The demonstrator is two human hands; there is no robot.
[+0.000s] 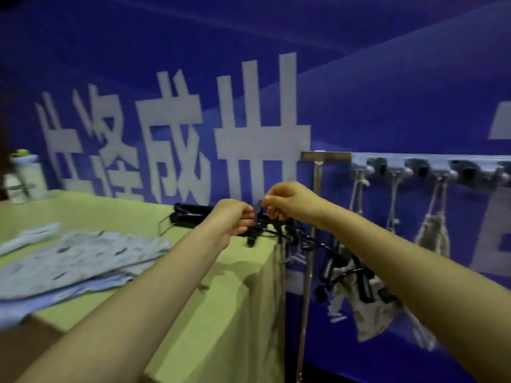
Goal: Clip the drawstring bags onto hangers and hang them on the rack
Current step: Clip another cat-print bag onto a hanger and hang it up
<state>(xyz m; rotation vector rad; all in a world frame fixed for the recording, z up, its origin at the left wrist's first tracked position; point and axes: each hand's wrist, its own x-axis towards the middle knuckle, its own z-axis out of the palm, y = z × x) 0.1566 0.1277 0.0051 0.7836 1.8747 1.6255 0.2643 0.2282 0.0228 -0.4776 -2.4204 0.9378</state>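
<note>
Both hands meet over the far right corner of the green table (226,299). My left hand (235,217) and my right hand (287,201) pinch a black clip hanger (261,225) between them; its clip sits between the fingertips. More black hangers (190,212) lie stacked on the table behind my left hand. Pale patterned drawstring bags (80,258) lie flat at the table's left. Beyond the table edge, a bag clipped on black hangers (367,308) hangs low. The image is blurred, so the exact grip is unclear.
A metal rack pole (309,272) stands beside the table's right edge. A hook rail (420,165) on the blue banner wall holds small bags by their cords (432,233). A white container (23,178) stands at the table's far left.
</note>
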